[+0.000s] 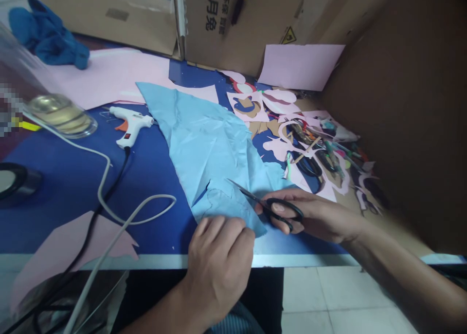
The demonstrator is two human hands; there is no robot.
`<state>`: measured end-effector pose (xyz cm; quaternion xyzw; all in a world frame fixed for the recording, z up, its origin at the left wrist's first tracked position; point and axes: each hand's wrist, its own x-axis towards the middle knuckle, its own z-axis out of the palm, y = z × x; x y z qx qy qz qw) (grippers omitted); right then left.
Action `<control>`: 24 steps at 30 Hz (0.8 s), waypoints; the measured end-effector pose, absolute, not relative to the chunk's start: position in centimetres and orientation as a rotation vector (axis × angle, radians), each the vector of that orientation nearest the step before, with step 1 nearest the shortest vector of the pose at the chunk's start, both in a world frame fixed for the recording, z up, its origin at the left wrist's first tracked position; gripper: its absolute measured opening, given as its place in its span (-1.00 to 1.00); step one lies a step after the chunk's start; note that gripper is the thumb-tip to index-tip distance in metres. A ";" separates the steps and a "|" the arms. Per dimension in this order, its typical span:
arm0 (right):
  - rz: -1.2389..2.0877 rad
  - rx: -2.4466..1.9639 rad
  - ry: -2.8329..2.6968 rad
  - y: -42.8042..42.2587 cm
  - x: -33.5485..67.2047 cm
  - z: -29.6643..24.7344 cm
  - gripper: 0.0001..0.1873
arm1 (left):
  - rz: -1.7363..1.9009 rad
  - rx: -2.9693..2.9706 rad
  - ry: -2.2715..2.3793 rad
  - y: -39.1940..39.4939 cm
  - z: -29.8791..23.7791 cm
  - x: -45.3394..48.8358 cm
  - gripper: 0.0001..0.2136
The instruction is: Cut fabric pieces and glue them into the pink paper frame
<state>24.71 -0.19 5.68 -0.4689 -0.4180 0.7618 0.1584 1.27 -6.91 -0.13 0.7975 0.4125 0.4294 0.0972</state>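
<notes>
Blue sheet (204, 144): pale, creased, spread flat, near edge notched.
Scissors (255, 200): black-handled, slim blades resting over the sheet's near edge.

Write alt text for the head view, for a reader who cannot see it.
A right hand holds black-handled scissors at the edge of a light blue sheet, which the left hand holds on a blue table. A white glue gun lies left, pink paper scraps right.

Left hand (219, 261), right hand (314, 217): bare, forearms uncovered. Below table (153, 227) edge: dark garment (164, 295), blue-grey ribbed fabric (237, 324).
</notes>
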 end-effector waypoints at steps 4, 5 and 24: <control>2.268 -1.345 -1.255 1.5 25.5 5.6 -0.48 | 1.294 2.310 1.220 -7.0 0.0 1.3 -0.83; 2.287 -1.346 -1.265 1.8 25.7 5.6 -0.47 | 1.295 2.297 1.219 -7.1 0.0 1.3 -0.83; 2.423 -1.354 -1.586 6.7 25.4 6.4 -0.44 | 1.315 2.265 1.207 -7.3 -0.1 0.9 -0.84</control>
